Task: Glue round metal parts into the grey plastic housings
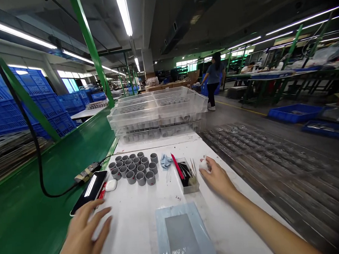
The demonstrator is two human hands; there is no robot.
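My left hand [84, 235] lies flat and open on the white table [134, 216] at its near left edge, fingertips just short of a black phone [90, 190]. My right hand [216, 175] rests further right, fingers closed on a small white wad [203, 164]. Beside it stands a small clear box [187, 175] with tweezers and a red tool. Several short grey rings [134, 167] stand grouped in the middle. A clear bag with a grey sheet [182, 234] lies near me.
Stacked clear trays [157, 112] of grey parts fill the table's far end. A green conveyor [48, 201] runs along the left, with blue crates [23, 100] behind. A black cable [37, 156] hangs there. Dark trays [261, 152] lie right. A person [214, 81] walks away in the aisle.
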